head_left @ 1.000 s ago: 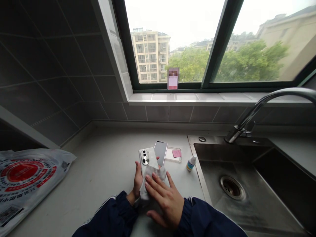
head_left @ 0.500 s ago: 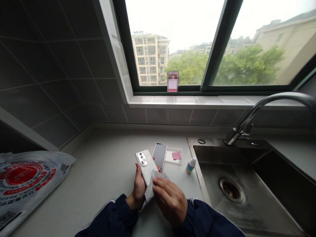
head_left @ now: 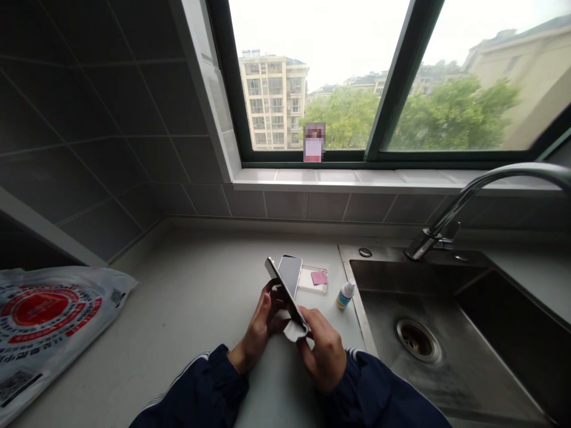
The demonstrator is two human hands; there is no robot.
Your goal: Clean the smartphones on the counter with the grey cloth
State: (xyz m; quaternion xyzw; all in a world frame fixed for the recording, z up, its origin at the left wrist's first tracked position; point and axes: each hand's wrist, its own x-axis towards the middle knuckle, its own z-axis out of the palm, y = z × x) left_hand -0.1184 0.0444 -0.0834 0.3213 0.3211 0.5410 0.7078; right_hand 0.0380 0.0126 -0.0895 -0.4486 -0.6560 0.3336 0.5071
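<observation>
A white phone [head_left: 286, 285] is tipped steeply on its side above the counter, its thin edge toward me and its dark glossy face turned left. My right hand [head_left: 325, 348] pinches the lower end of it, together with a whitish wiping cloth [head_left: 294, 330] bunched under that end. My left hand [head_left: 256, 327] is beside the phone's dark face with thumb and fingers apart; whether its fingertips touch the glass is hard to see. Behind lies a second phone [head_left: 292, 268] with a grey screen, next to a clear phone case [head_left: 307, 283] with a pink square piece [head_left: 319, 277] on it.
A small white-capped bottle [head_left: 345, 295] stands by the rim of the steel sink [head_left: 357, 321] on the right, under a curved faucet [head_left: 450, 208]. A printed plastic bag [head_left: 53, 315] lies on the counter [head_left: 178, 309] at left. The window sill [head_left: 339, 180] runs along the back.
The phone has turned from back side up to nearly on edge. My right hand has gone from pressing the cloth on its back to gripping its lower end; my left hand has loosened.
</observation>
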